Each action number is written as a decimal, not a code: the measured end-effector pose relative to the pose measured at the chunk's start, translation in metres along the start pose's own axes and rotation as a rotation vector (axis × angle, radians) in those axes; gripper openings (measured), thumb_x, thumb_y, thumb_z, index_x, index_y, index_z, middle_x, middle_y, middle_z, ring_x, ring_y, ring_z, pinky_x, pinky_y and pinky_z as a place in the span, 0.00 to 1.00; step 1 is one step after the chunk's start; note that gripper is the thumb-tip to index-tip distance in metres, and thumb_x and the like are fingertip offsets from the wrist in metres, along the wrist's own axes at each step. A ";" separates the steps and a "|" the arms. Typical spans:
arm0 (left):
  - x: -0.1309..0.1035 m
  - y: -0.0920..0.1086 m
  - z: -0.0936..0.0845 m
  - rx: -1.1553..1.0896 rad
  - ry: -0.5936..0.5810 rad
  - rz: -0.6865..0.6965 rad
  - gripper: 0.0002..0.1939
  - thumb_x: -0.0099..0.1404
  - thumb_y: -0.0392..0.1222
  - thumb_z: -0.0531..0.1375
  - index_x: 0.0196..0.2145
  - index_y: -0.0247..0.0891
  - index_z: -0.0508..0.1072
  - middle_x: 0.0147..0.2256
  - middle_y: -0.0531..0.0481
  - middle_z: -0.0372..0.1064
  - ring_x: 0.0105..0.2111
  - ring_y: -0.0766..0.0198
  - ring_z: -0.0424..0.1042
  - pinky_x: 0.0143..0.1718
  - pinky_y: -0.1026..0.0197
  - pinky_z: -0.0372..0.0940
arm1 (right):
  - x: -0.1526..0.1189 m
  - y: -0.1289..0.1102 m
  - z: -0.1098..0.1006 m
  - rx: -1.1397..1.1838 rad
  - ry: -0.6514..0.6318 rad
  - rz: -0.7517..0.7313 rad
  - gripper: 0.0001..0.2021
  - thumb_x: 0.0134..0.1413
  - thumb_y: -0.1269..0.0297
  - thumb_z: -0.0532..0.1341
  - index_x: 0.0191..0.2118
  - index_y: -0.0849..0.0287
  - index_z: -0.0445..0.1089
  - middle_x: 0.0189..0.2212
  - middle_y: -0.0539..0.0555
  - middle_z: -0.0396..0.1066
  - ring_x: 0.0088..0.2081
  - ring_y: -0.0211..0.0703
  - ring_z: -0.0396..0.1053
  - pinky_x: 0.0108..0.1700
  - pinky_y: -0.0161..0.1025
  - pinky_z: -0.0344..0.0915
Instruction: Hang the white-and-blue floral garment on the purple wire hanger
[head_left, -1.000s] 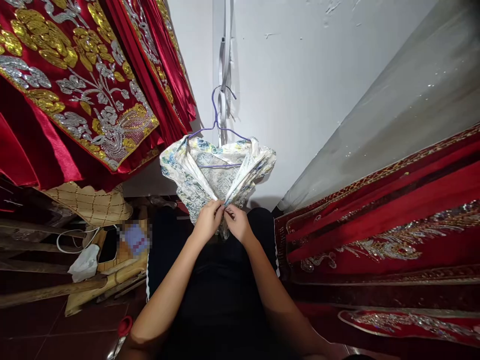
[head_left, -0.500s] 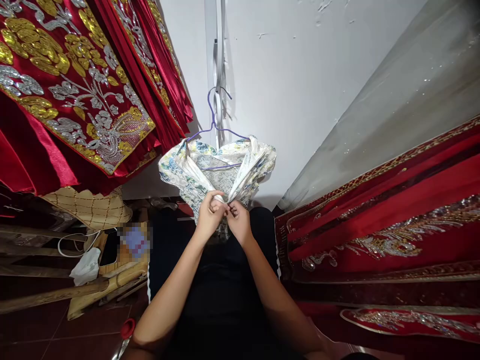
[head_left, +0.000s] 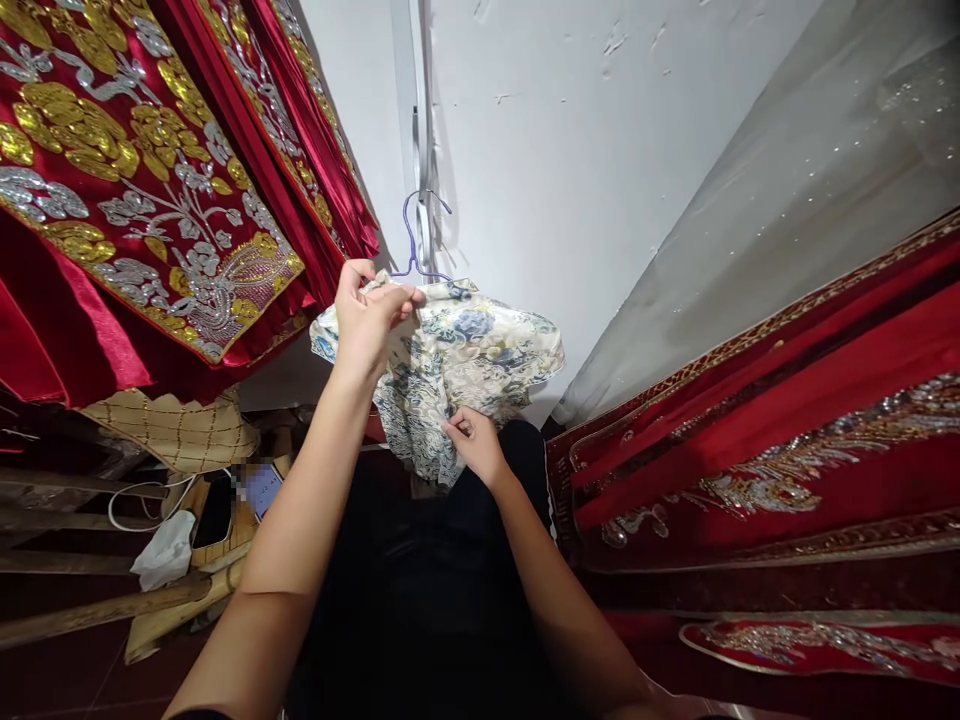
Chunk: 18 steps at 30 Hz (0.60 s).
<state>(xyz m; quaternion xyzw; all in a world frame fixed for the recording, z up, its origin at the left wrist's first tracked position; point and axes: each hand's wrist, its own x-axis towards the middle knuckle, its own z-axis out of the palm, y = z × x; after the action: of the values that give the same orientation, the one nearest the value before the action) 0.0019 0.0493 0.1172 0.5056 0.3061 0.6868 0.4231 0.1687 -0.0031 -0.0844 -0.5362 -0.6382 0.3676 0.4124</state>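
A white garment with a blue and green floral print (head_left: 480, 340) hangs on a purple wire hanger (head_left: 412, 235) in front of a pale wall. My left hand (head_left: 369, 312) is at the garment's upper left, by the collar, its thumb and fingers pinching the cloth. Lower down, my right hand (head_left: 474, 440) pinches the front of the garment near its middle. The hanger's hook is in view; its lower bar is hidden by the cloth.
Red embroidered garments (head_left: 202, 230) hang at the upper left. Another red beaded garment (head_left: 750, 450) and sheer glittery fabric (head_left: 712, 230) fill the right. At the lower left are a phone (head_left: 214, 512), a white cable (head_left: 120, 508) and wooden slats (head_left: 90, 605).
My left hand has moved up and left from the front to the collar. My right hand has shifted slightly right and down. The open neckline now looks covered by the printed cloth.
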 end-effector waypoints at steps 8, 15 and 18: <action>-0.024 -0.007 0.002 0.144 -0.159 0.090 0.20 0.59 0.37 0.65 0.38 0.44 0.54 0.24 0.59 0.67 0.30 0.66 0.75 0.27 0.67 0.64 | 0.033 -0.104 -0.045 0.156 0.153 -0.322 0.22 0.63 0.55 0.57 0.60 0.55 0.65 0.35 0.54 0.72 0.32 0.43 0.67 0.33 0.41 0.64; -0.030 -0.017 0.000 0.204 -0.158 0.094 0.20 0.61 0.36 0.64 0.36 0.44 0.53 0.25 0.61 0.62 0.24 0.70 0.69 0.27 0.68 0.62 | 0.074 -0.162 -0.080 -0.165 0.015 -0.498 0.09 0.61 0.58 0.60 0.36 0.58 0.73 0.25 0.49 0.66 0.28 0.39 0.61 0.33 0.37 0.56; -0.031 -0.031 -0.001 0.178 -0.132 0.089 0.21 0.60 0.35 0.64 0.36 0.44 0.51 0.23 0.62 0.60 0.21 0.72 0.64 0.24 0.69 0.57 | 0.074 -0.164 -0.083 -0.231 0.031 -0.547 0.09 0.61 0.60 0.59 0.34 0.58 0.73 0.24 0.49 0.65 0.28 0.39 0.61 0.33 0.37 0.54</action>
<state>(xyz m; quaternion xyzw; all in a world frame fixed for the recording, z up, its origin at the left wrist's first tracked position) 0.0137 0.0360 0.0773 0.5983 0.3148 0.6401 0.3648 0.1762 0.0467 0.1068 -0.3933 -0.7902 0.1596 0.4421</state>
